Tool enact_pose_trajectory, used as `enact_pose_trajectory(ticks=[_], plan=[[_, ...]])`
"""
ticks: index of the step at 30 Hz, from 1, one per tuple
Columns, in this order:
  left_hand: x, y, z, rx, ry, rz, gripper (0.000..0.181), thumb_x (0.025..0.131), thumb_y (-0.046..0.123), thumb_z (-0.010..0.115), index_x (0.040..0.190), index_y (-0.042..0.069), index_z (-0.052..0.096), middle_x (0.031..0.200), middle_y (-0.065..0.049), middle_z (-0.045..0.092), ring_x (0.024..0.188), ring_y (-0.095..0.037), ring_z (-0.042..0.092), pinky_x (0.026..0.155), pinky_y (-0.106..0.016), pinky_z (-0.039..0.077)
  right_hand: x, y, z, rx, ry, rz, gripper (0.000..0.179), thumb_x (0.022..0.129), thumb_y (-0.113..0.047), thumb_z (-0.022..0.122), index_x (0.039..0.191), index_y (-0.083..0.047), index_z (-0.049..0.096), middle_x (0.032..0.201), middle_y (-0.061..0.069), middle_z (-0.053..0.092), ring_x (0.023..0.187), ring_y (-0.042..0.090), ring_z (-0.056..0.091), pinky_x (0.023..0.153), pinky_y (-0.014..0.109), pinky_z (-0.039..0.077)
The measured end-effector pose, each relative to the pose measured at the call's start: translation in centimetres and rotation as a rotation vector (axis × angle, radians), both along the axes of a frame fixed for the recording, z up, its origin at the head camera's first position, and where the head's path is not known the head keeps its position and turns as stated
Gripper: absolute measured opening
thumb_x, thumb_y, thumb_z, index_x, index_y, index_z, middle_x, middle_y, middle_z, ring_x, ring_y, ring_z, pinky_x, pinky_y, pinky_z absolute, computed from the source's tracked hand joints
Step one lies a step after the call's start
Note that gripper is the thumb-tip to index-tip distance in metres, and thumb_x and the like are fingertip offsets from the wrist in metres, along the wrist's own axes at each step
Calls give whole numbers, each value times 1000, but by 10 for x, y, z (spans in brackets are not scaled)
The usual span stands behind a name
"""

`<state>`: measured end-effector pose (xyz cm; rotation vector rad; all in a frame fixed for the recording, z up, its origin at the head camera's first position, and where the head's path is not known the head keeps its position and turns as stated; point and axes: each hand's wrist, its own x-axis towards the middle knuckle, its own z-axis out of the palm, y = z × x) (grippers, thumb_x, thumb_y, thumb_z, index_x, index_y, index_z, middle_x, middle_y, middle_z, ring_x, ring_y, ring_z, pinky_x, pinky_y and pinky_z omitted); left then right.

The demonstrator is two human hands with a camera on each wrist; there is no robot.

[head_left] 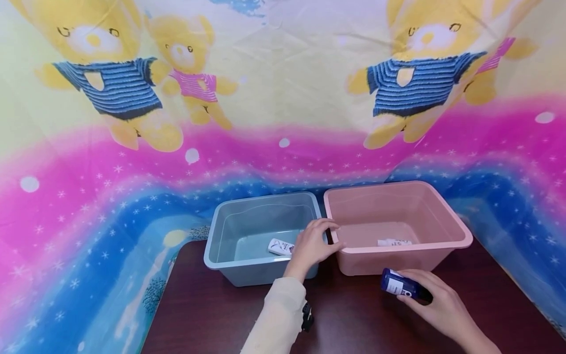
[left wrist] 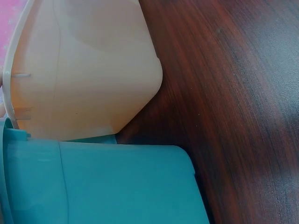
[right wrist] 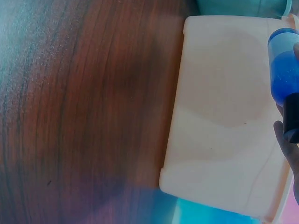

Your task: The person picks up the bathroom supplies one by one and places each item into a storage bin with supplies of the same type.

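Observation:
My right hand [head_left: 442,300] holds a small blue bottle [head_left: 398,284] with a white label, just in front of the pink bin [head_left: 389,263]. The bottle's black cap [right wrist: 291,116] shows in the right wrist view. My left hand [head_left: 311,243] is between the two bins, thumb and fingers apart, fingertips right at the pink bin's left rim. A white labelled container [head_left: 279,247] lies inside the blue-grey bin [head_left: 258,275], partly hidden by the left hand. Inside the pink bin lies a white tube-like item [head_left: 393,242], partly hidden by the front rim.
Both bins stand side by side on a dark wood-grain table [head_left: 199,314], close together at their rims. Behind and around the table hangs a cloth [head_left: 283,108] printed with bears. A black band [head_left: 307,316] is on the left wrist.

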<state>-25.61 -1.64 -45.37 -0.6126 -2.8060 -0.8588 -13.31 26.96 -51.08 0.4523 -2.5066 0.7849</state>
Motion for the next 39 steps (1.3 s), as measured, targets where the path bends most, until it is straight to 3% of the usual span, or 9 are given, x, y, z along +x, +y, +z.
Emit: enact_pose_trajectory(ticks=[13, 22, 39], plan=[[1, 0, 0, 2, 1, 1, 46, 78, 63, 60, 117, 39, 59, 130, 18, 47, 126, -8, 38, 97, -45, 39, -2, 2, 13, -8, 69, 40, 65, 59, -20, 88, 119, -23, 63, 115, -5, 59, 104, -4, 45, 87, 1, 28], [2, 1, 0, -2, -14, 4, 47, 78, 62, 60, 118, 38, 59, 131, 18, 46, 126, -8, 38, 99, -44, 38, -1, 3, 24, -14, 47, 31, 66, 59, -19, 88, 120, -21, 63, 116, -1, 59, 106, -4, 44, 86, 0, 29], [1, 0, -1, 3, -4, 5, 48, 77, 65, 58, 118, 40, 59, 131, 19, 46, 126, -8, 38, 97, -46, 38, -9, 8, 41, -12, 158, 80, 69, 54, -13, 89, 118, -17, 64, 114, 6, 61, 108, -3, 44, 91, 2, 27]])
